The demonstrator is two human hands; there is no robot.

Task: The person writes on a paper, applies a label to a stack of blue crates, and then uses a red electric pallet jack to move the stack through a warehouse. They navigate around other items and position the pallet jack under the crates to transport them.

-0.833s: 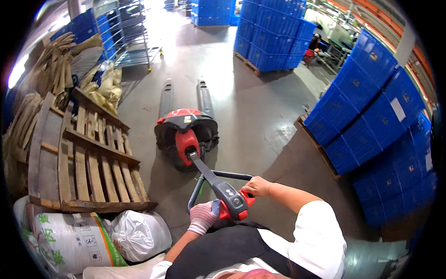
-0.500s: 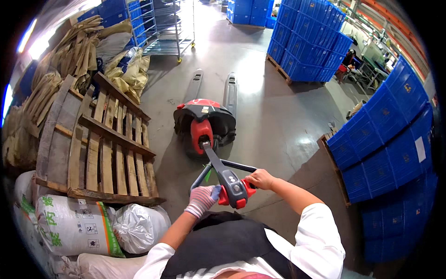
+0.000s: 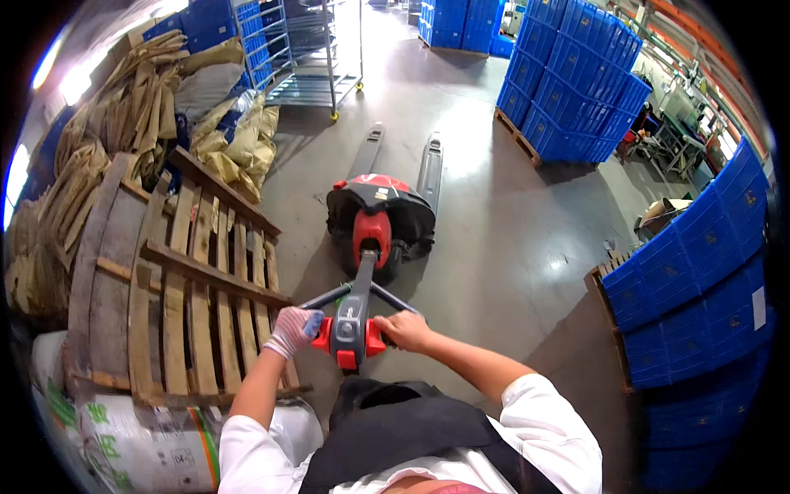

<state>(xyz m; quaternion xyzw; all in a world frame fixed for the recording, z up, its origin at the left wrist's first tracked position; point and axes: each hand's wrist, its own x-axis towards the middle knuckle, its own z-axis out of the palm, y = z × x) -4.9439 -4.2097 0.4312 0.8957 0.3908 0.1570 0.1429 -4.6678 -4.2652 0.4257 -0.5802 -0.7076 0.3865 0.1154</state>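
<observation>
A red and black pallet truck (image 3: 383,206) stands in front of me, its two grey forks (image 3: 429,171) pointing away and bearing nothing. Its grey tiller handle (image 3: 350,317) reaches back toward my body, with red controls at the head. My left hand (image 3: 295,329), in a pink-and-white striped glove, is closed round the left grip. Bare, my right hand (image 3: 403,331) wraps the right grip beside the red control. Part of each grip is hidden under the fingers.
Wooden pallets (image 3: 197,280) lean at the left over white sacks (image 3: 148,445), with folded brown sacks (image 3: 132,107) behind. A wheeled metal rack (image 3: 309,90) stands farther back. Stacks of blue crates stand on pallets ahead (image 3: 576,90) and close at the right (image 3: 691,272).
The tiller head has swung left, and both my hands have moved left with it. The truck and surroundings appear shifted slightly right in view. Both hands keep their grip.
</observation>
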